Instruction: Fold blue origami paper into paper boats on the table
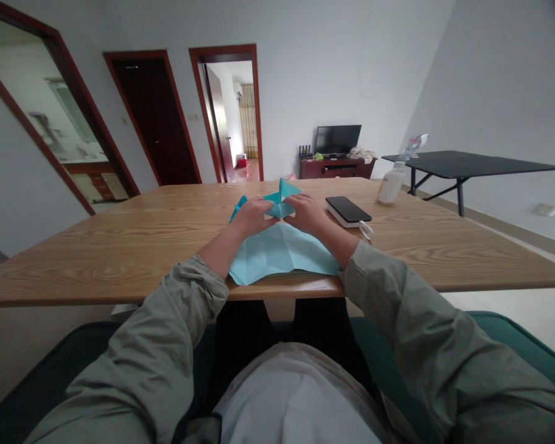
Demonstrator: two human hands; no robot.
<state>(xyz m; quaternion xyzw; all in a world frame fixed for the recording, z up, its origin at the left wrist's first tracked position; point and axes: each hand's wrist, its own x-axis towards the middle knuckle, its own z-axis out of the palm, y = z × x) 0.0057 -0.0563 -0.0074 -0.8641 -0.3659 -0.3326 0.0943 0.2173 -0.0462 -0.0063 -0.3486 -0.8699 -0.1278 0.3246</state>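
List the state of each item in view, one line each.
Paper: teal, creased, partly folded, peak raised
Left hand: pinching paper
Right hand: pinching paper
Phone: screen dark, lying on white box
Bottle: upright
TV: screen dark
Dark door: shut
Far door: open

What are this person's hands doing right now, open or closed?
Left hand: closed, gripping the folded blue origami paper.
Right hand: closed, gripping the same folded blue origami paper.

I'm seeing home, likely living room: TV [337, 140] on low cabinet [337, 168], curtain [248, 120] in far room, dark wooden door [155, 117], long wooden surface [97, 262] before me.
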